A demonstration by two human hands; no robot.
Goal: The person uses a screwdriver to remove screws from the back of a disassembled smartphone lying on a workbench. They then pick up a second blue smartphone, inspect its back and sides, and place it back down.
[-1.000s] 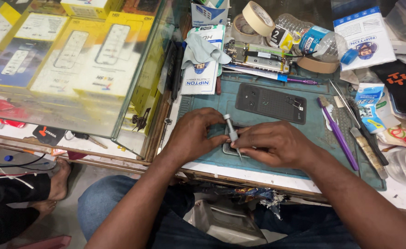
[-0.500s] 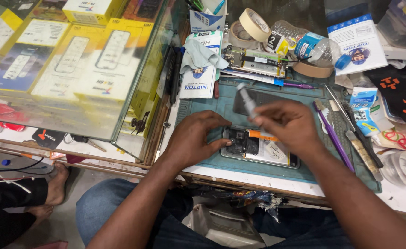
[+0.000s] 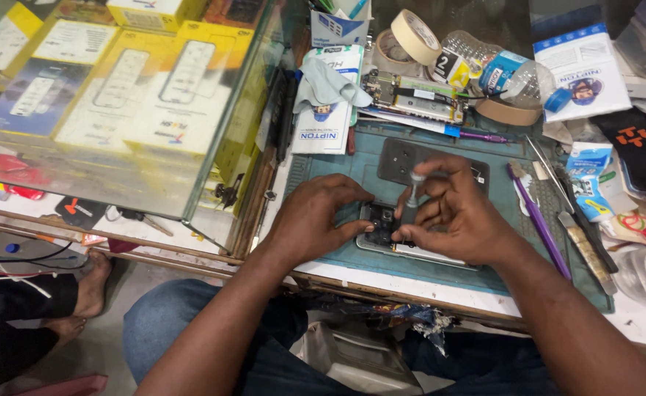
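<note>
Both hands — left (image 3: 316, 220), right (image 3: 459, 213) — curled, fingertips close together.
</note>
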